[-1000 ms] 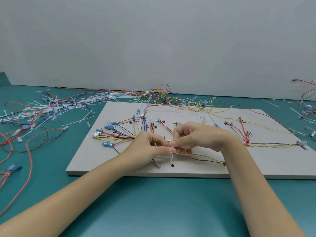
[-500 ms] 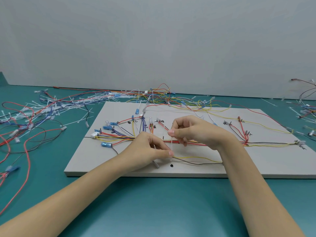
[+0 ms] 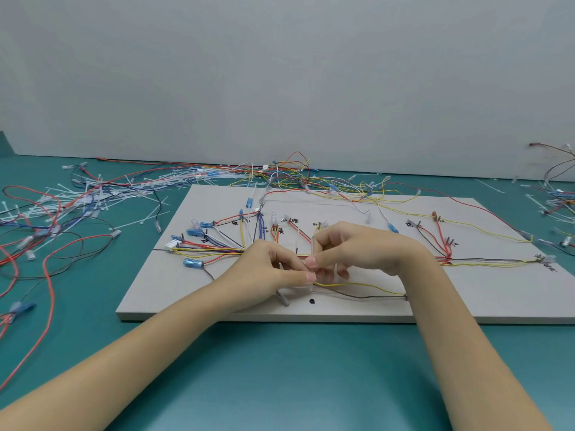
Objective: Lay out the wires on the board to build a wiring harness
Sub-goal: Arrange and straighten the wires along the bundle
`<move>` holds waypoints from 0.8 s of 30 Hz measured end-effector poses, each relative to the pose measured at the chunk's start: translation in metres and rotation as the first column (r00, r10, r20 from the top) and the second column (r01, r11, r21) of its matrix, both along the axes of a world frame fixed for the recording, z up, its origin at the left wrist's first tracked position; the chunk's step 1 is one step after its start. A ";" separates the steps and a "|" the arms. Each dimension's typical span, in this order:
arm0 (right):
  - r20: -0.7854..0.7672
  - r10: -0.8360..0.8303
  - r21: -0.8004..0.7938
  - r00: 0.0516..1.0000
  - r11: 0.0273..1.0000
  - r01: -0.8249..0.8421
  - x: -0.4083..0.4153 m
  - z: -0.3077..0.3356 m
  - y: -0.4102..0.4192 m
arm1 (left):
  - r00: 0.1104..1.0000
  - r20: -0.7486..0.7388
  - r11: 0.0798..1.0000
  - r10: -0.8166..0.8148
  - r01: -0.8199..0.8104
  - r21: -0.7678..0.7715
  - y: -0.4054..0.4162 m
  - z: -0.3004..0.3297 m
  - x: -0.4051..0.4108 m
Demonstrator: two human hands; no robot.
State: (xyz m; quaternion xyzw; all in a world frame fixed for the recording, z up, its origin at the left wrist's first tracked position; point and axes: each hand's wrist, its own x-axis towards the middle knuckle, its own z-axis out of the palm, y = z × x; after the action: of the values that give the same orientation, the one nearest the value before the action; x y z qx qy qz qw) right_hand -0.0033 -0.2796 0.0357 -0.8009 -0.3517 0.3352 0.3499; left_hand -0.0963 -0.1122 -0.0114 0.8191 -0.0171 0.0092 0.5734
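1. On the teal table (image 3: 311,368) lies a pale grey board (image 3: 466,300), and both hands meet over its near middle.
2. The left hand (image 3: 264,269) has its fingers curled, and its thumb and forefinger pinch a thin whitish cable tie (image 3: 312,286) at the wire bundle (image 3: 217,251).
3. The right hand (image 3: 351,250) also has curled fingers; its fingertips pinch the same tie just above the left thumb, so the two hands touch there.
4. The bundle of yellow, red, blue and white wires runs along the board from a white connector (image 3: 172,245) at the left, passes under the hands, and comes out at the right towards the board's far right edge.
5. A yellow wire (image 3: 357,284) and a dark wire (image 3: 357,296) leave the pinch point and curve right to a small peg (image 3: 406,296) near the board's front edge.
6. A black dot (image 3: 312,301) marks the board just below the hands, beside a short grey peg (image 3: 284,300).
7. Blue terminals (image 3: 189,262) sit at the wire ends on the left part of the board.
8. Loose wires (image 3: 46,244) and white cable ties (image 3: 93,197) lie scattered on the table to the left and behind the board; more wires (image 3: 557,194) lie at the right edge of view.
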 end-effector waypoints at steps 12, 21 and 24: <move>0.026 -0.080 0.127 0.996 0.989 0.076 0.000 -0.002 0.008 | 0.998 -0.041 0.990 -0.048 0.053 0.128 -0.002 0.000 -0.001; 0.029 -0.135 0.175 0.990 0.976 0.128 0.001 -0.005 0.010 | 0.998 -0.045 0.987 -0.046 0.053 0.153 0.000 0.002 -0.001; 0.033 -0.140 0.173 0.990 0.976 0.132 0.001 -0.005 0.009 | 0.999 -0.030 0.983 -0.042 0.046 0.178 -0.001 0.001 -0.001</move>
State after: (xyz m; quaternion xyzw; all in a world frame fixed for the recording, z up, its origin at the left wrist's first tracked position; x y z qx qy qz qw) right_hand -0.0023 -0.2704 0.0305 -0.7976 -0.3310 0.2614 0.4311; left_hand -0.0977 -0.1134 -0.0105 0.8667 -0.0284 -0.0157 0.4978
